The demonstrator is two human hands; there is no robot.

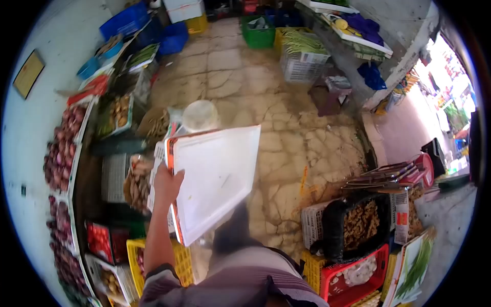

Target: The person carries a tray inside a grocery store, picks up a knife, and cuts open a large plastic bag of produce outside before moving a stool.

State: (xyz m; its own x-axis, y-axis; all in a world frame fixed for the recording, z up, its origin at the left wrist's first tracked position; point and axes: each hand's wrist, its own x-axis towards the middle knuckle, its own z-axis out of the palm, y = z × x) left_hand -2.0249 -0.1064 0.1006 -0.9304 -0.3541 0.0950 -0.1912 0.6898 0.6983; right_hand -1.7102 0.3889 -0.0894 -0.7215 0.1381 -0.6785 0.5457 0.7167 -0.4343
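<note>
Along the left edge of a white foam tray, my left hand is gripping, its fingers passing out of sight behind the rim and its thumb lying toward the front face. My right hand is not showing, so I cannot tell what it is doing. The tray is hanging tilted before my body, over the tiled floor. Beyond it a pale bucket is standing; to its left some brown roots are lying; well to its right a black tub is holding knobbly ginger. Blur at the edge is leaving it unclear whether I am gripping one piece or two. I am judging this as the carrying step, not yet a setting-down; the next move is probably calling for a steady wrist, levelling the tray and keeping it off the bucket.
</note>
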